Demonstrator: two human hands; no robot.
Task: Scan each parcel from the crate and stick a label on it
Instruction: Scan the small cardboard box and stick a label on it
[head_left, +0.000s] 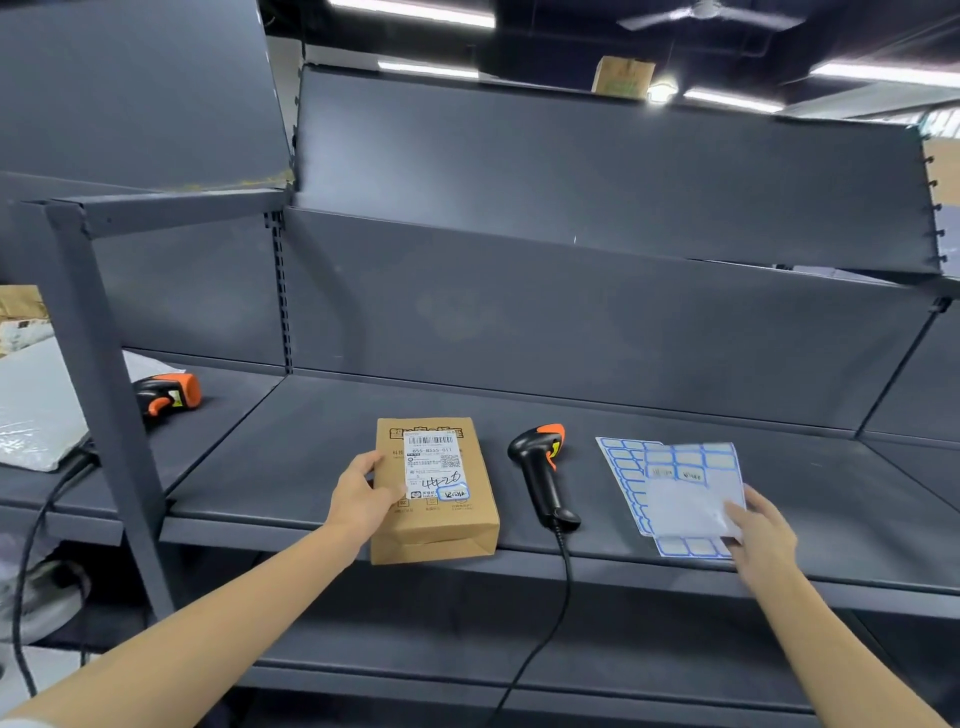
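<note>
Left hand (363, 499) is gripping the left edge of the brown parcel (436, 493) lying at the shelf's (831, 519) front edge, right hand (761, 530) is pinching the label sheets (675, 488), and the scanner (543, 475) is lying between them, cable hanging over the front edge.

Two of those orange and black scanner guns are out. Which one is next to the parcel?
The scanner lying just right of the parcel, between the hands. The other scanner lies far left, beyond the shelf post.
</note>
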